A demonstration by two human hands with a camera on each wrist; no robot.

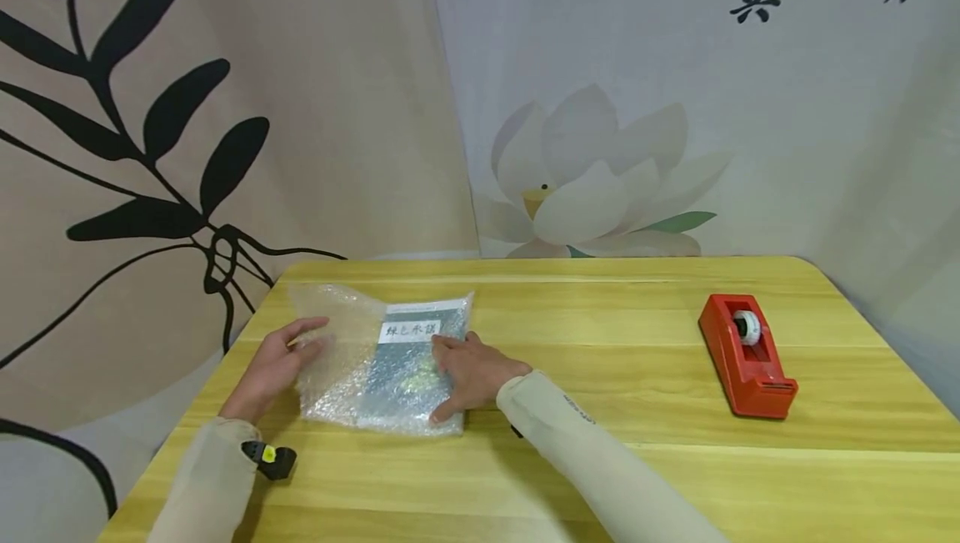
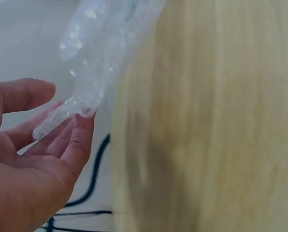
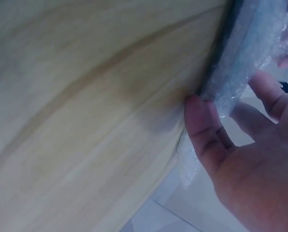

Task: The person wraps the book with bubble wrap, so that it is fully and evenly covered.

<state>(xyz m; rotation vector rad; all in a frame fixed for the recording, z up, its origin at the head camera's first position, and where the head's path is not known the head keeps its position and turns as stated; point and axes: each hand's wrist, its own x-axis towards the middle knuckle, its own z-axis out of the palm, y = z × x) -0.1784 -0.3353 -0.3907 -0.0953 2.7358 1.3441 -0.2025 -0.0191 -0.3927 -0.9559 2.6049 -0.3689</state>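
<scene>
A book (image 1: 408, 331) with a blue-green cover and a white title label lies inside clear bubble wrap (image 1: 341, 359) on the table's left half. An empty stretch of the wrap extends left of the book. My left hand (image 1: 276, 364) is at that left edge; in the left wrist view the wrap (image 2: 100, 63) lies over its fingers, with the thumb apart from it. My right hand (image 1: 476, 372) rests spread on the book's right side. The right wrist view shows its fingers and thumb touching the wrapped book (image 3: 245, 53).
A red tape dispenser (image 1: 750, 359) with a roll of clear tape stands on the right of the yellow wooden table (image 1: 600, 393). Behind the table hangs a pale curtain (image 1: 360, 109) printed with dark leaves and a lotus. A small black device (image 1: 272, 458) is strapped to the left sleeve.
</scene>
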